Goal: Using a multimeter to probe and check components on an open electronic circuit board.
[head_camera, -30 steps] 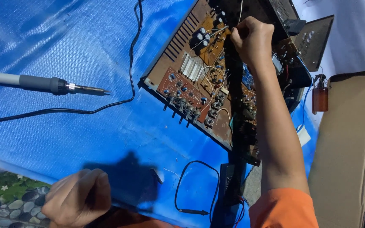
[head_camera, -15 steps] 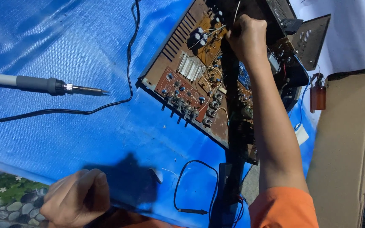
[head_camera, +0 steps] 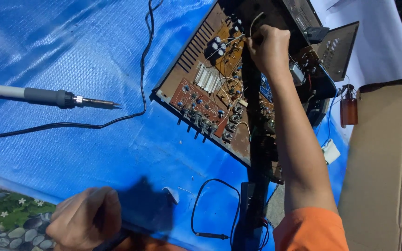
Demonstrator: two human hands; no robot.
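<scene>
Barely anything moved — R hand stayed pinching a white wire over the amp chassis; L hand fisted near me. Risk: I judged a tug could snap the wire's joint.

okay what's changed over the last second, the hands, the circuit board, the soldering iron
Almost nothing. The right hand stays closed inside the open chassis, edging slightly toward its far end. The left hand remains fisted at the near edge; the soldering iron and its cable lie unmoved on the blue tarp.

The right hand hides what its fingertips pinch; the soldering iron handle runs off-frame.
</scene>
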